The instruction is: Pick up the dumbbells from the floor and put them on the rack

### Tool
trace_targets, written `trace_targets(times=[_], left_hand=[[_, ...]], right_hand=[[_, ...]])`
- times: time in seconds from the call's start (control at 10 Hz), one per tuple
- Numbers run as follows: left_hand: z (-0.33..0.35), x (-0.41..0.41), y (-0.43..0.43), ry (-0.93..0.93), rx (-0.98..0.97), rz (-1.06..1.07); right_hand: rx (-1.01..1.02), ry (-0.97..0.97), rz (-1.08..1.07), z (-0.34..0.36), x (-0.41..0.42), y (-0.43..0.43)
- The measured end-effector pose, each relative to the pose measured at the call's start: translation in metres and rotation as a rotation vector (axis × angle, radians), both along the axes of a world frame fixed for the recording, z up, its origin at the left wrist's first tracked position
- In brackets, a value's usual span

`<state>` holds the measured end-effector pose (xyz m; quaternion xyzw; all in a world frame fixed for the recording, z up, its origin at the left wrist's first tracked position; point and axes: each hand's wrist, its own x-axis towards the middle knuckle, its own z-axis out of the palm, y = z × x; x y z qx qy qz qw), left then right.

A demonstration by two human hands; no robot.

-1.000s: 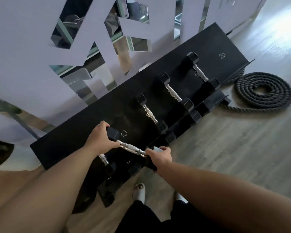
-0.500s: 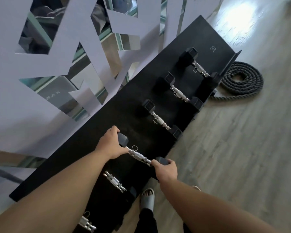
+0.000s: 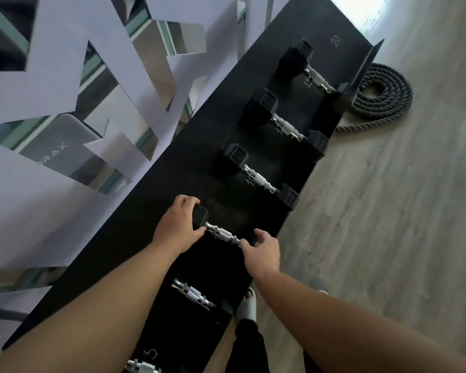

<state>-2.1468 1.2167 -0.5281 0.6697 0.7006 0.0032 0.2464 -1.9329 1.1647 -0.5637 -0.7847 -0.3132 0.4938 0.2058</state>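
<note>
A black hex dumbbell with a chrome handle (image 3: pixel 222 234) lies across the black rack (image 3: pixel 156 200). My left hand (image 3: pixel 179 227) is wrapped around its far head. My right hand (image 3: pixel 261 254) covers its near head, fingers curled over it. Three more dumbbells rest on the rack beyond, the nearest one (image 3: pixel 258 179), a middle one (image 3: pixel 285 125) and the farthest (image 3: pixel 315 76). Closer to me lie a chrome-handled dumbbell (image 3: pixel 193 293) and another (image 3: pixel 143 367) at the bottom edge. White numbers mark the rack slots.
A coiled dark rope (image 3: pixel 382 95) lies on the wooden floor (image 3: pixel 388 211) past the rack's right end. A grey wall with mirrored cut-outs (image 3: pixel 65 109) stands behind the rack. My feet in light slippers (image 3: pixel 246 305) stand at the rack's front edge.
The dumbbell in both hands has moved onto the rack surface beside the row of three. The view has shifted closer to and more over the rack, and the lower tier is no longer visible.
</note>
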Motion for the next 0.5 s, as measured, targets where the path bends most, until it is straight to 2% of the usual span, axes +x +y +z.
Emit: trace_targets(times=[0.2,0.4,0.5], left_hand=[[0.0,0.004,-0.002,-0.021,-0.111,0.033],[0.009,0.008,-0.003,-0.031,-0.149,0.065],[0.027,0.006,-0.001,-0.076,-0.05,0.028]], right_hand=[[-0.158,-0.081,0.179,0.006,0.001,0.009],[-0.051,-0.047,0.242,0.019,0.034,0.004],[0.021,-0.053,0.203,0.035,0.061,0.014]])
